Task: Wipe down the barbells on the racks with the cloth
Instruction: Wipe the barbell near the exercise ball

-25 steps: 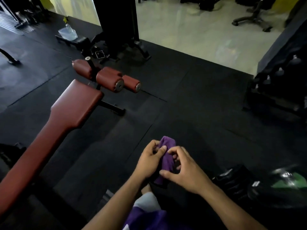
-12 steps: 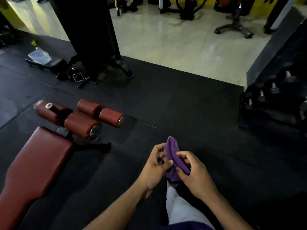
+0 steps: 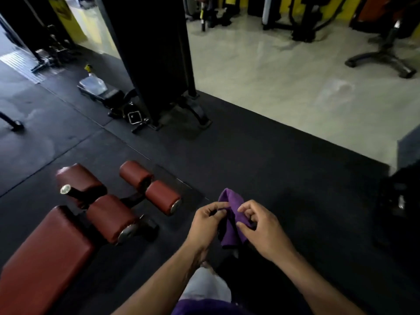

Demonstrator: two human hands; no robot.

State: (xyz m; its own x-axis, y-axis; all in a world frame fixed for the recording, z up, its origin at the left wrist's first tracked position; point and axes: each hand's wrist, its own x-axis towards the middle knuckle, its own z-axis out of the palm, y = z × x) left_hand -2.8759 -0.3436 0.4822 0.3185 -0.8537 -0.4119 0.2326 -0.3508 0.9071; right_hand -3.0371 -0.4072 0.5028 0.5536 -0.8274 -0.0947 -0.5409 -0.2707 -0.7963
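Across the dark rubber floor (image 3: 261, 160), a red padded bench (image 3: 45, 253) runs from seven o'clock toward its roller pads (image 3: 111, 218) at nine; no barbell or rack shows clearly, so the wiping has likely not begun; at six o'clock the purple cloth (image 3: 234, 219) hangs bunched, long axis roughly upright, between both hands; left hand (image 3: 208, 223) and right hand (image 3: 263, 230) pinch it with curled fingers, equally near, wrists bent inward.

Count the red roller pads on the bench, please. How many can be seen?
4. Far left pad, far right pad, near left pad just beyond the red seat, near right pad. None appears hidden.
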